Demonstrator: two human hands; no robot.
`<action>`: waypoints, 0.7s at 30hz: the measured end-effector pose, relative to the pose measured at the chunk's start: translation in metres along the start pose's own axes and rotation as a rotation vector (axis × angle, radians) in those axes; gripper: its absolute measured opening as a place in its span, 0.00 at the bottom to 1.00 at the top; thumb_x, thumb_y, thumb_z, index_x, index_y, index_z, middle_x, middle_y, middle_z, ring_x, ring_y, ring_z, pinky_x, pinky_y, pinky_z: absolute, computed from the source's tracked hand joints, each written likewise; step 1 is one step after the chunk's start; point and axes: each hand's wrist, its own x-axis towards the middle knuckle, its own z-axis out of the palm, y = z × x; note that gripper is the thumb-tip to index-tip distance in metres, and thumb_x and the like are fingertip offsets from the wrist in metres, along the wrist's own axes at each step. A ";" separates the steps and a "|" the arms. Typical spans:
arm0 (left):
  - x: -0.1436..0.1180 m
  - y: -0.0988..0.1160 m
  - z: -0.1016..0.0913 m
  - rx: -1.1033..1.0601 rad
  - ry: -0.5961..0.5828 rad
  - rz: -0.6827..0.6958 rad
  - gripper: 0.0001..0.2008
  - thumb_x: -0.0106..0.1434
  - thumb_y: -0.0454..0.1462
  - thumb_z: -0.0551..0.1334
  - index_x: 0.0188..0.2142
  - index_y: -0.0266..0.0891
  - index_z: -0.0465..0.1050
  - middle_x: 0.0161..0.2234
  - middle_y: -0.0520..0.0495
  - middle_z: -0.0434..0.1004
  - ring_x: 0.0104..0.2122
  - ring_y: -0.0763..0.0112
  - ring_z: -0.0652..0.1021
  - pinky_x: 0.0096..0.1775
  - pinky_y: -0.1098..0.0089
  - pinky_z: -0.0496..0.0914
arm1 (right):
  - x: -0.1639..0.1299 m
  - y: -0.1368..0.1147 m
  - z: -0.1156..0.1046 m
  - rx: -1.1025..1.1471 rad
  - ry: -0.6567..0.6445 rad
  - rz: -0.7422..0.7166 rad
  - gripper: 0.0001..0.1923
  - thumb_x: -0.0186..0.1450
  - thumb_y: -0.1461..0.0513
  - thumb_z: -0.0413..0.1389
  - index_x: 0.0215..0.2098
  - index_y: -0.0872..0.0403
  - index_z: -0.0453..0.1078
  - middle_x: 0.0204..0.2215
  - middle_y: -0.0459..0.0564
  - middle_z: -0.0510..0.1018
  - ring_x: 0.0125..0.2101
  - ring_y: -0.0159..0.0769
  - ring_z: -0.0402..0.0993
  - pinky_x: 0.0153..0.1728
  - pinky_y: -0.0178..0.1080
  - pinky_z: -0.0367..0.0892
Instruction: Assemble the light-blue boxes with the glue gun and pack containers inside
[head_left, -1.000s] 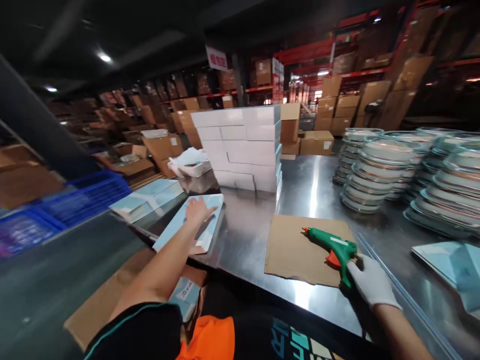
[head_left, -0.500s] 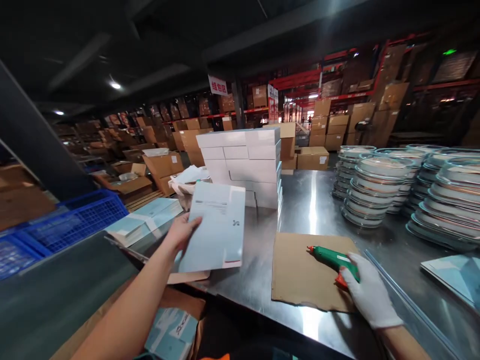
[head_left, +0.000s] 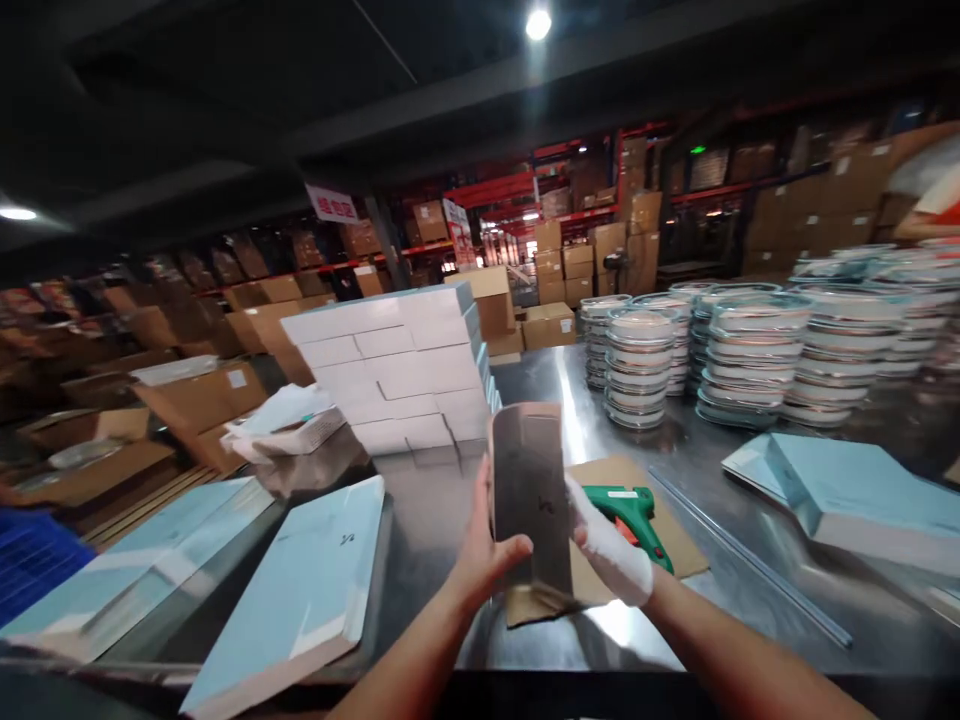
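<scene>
Flat carton (head_left: 529,490) held upright over the counter (head_left: 450,510) — left hand (head_left: 484,555) and gloved right hand (head_left: 609,550) both gripping it, green glue gun (head_left: 626,508) just behind

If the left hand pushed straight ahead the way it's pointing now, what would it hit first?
Likely the stack of white boxes. The left hand grips the flat carton and points up the steel table toward that stack; depth is hard to judge.
</scene>
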 end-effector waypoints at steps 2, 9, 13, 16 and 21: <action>-0.001 -0.011 0.002 0.147 0.164 0.057 0.54 0.50 0.62 0.78 0.69 0.41 0.68 0.60 0.32 0.80 0.58 0.42 0.82 0.58 0.49 0.79 | 0.000 0.004 -0.001 -0.077 0.060 0.021 0.57 0.65 0.24 0.48 0.77 0.50 0.60 0.67 0.64 0.75 0.69 0.57 0.70 0.69 0.59 0.67; -0.009 0.017 -0.015 0.616 -0.059 0.346 0.18 0.72 0.49 0.65 0.34 0.40 0.84 0.30 0.45 0.86 0.30 0.59 0.85 0.34 0.67 0.81 | 0.003 -0.026 -0.029 -0.940 0.513 -0.611 0.33 0.75 0.59 0.55 0.76 0.47 0.56 0.75 0.63 0.61 0.76 0.59 0.55 0.68 0.66 0.63; -0.008 0.063 -0.012 0.779 -0.328 0.694 0.11 0.75 0.39 0.62 0.38 0.43 0.83 0.30 0.48 0.85 0.27 0.67 0.83 0.30 0.74 0.78 | -0.001 -0.070 -0.040 -1.054 0.556 -0.764 0.22 0.71 0.65 0.55 0.64 0.53 0.69 0.55 0.61 0.80 0.57 0.52 0.76 0.57 0.57 0.72; -0.005 0.080 -0.025 0.852 -0.366 0.776 0.09 0.76 0.37 0.62 0.47 0.44 0.83 0.33 0.49 0.86 0.28 0.69 0.84 0.32 0.76 0.78 | -0.009 -0.084 -0.050 -0.793 0.361 -0.739 0.09 0.74 0.64 0.53 0.48 0.52 0.75 0.39 0.54 0.84 0.40 0.41 0.80 0.45 0.45 0.76; -0.004 0.082 -0.051 0.930 -0.359 0.937 0.15 0.79 0.43 0.57 0.54 0.46 0.82 0.35 0.44 0.88 0.31 0.64 0.87 0.33 0.72 0.80 | -0.012 -0.081 -0.076 -0.209 -0.241 -0.238 0.37 0.80 0.41 0.39 0.46 0.54 0.83 0.40 0.56 0.88 0.42 0.43 0.86 0.47 0.43 0.80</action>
